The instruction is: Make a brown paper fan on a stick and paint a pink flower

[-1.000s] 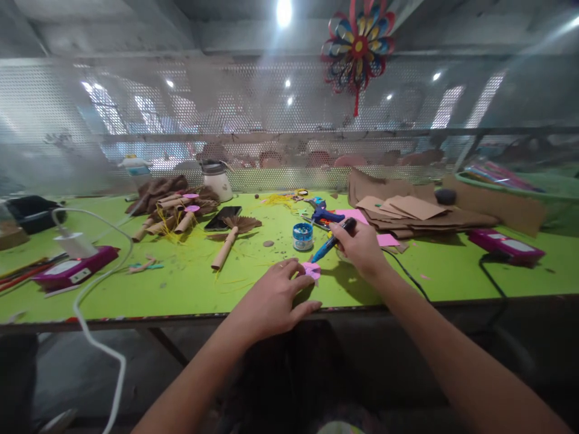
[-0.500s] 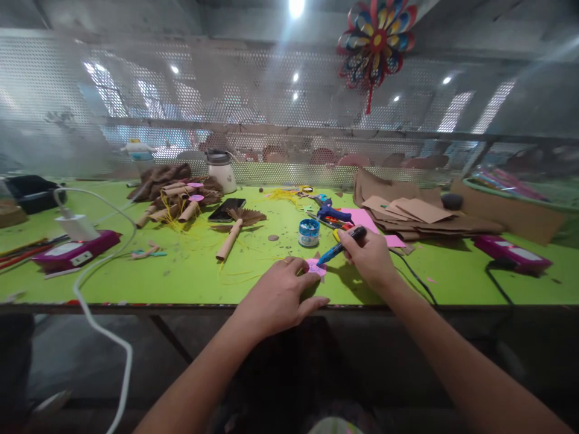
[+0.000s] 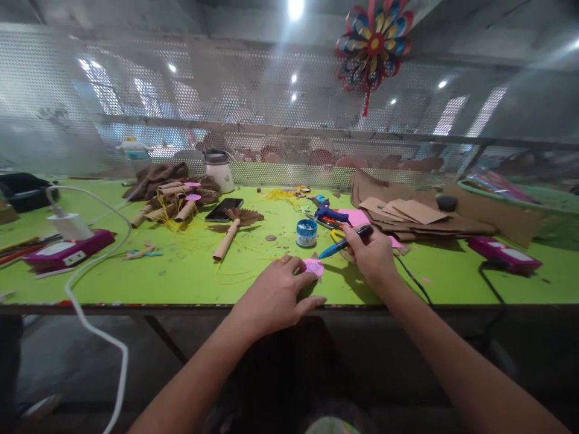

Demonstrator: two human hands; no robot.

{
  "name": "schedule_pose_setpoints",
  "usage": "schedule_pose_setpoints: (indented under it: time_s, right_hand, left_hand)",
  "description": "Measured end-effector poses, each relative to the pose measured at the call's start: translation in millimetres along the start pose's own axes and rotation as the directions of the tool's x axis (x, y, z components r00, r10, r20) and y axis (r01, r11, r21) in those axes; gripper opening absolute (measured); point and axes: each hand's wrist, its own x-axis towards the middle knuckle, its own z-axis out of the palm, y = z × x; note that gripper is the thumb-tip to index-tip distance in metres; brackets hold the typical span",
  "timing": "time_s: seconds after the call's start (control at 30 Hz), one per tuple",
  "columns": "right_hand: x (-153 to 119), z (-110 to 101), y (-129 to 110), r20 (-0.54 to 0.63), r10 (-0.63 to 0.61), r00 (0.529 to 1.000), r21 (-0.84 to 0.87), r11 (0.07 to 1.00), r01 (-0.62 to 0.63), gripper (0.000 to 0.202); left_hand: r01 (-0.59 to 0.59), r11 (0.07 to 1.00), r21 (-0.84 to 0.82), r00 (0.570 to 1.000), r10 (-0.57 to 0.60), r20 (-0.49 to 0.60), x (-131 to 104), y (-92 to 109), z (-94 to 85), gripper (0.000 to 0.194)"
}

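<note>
Near the table's front edge lies a small pink paper piece (image 3: 313, 268) with blue marks and brown points around it. My left hand (image 3: 280, 292) rests beside it, fingertips on its left edge and thumb spread apart. A blue marker (image 3: 337, 246) with a black end is gripped in my right hand (image 3: 373, 256), its tip just above and right of the pink paper. Behind them stands a small jar (image 3: 306, 233) with a blue label. A brown paper roll with a fanned top (image 3: 227, 238) lies to the left.
A blue glue gun (image 3: 332, 213) and pink sheets lie behind my right hand. Stacked brown paper (image 3: 420, 226) is at right. Paper rolls (image 3: 183, 208), a phone (image 3: 225, 210) and a lidded bottle (image 3: 219, 172) stand or lie at back left. Purple power strips (image 3: 504, 254) are on both sides.
The marker tip has lifted off the pink paper and my right hand has moved slightly right. My left hand keeps its place on the paper; the view has shifted slightly.
</note>
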Motion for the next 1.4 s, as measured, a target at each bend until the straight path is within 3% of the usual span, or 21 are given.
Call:
schedule_pose_setpoints:
  time_s: [0.17, 0.33, 0.5, 0.7, 1.0, 1.23, 1.4]
  right_hand:
    - [-3.5, 5.2, -3.7, 0.130, -0.024, 0.991, 0.030, 0.999, 0.021, 0.035]
    - [-5.0, 6.3, -4.3, 0.162, -0.060, 0.985, -0.045, 0.997, 0.069, 0.036]
    - [-4.2, 5.3, -4.1, 0.165, -0.080, 0.983, -0.097, 0.991, 0.097, 0.035]
    - [-3.1, 0.7, -5.2, 0.022, -0.084, 0.996, -0.089, 0.992, 0.086, 0.033]
    - [-4.7, 1.8, -4.2, 0.180, -0.099, 0.979, -0.087, 0.989, 0.116, 0.036]
    - [-3.4, 0.8, -5.2, 0.080, -0.068, 0.994, -0.026, 0.997, 0.070, 0.034]
    - [-6.7, 1.4, -7.1, 0.142, -0.064, 0.988, -0.028, 0.997, 0.068, 0.036]
  left_hand:
    - [0.000, 1.000, -0.010, 1.000, 0.000, -0.004, 0.0, 0.3, 0.1, 0.044]
    - [0.008, 1.000, -0.010, 1.000, -0.008, -0.002, 0.1, 0.4, -0.5, 0.047]
    - [0.002, 1.000, -0.005, 1.000, -0.002, -0.010, 0.0, -0.5, 0.5, 0.046]
    - [0.004, 1.000, -0.002, 1.000, -0.004, -0.006, 0.4, -0.4, 0.0, 0.045]
    - [0.009, 1.000, -0.013, 1.000, -0.010, -0.010, -0.1, -0.4, 1.1, 0.047]
    - [0.005, 1.000, -0.004, 1.000, -0.006, -0.019, -0.2, -0.5, 1.6, 0.045]
    - [0.005, 1.000, -0.017, 1.000, -0.006, -0.021, -0.2, -1.1, 2.2, 0.046]
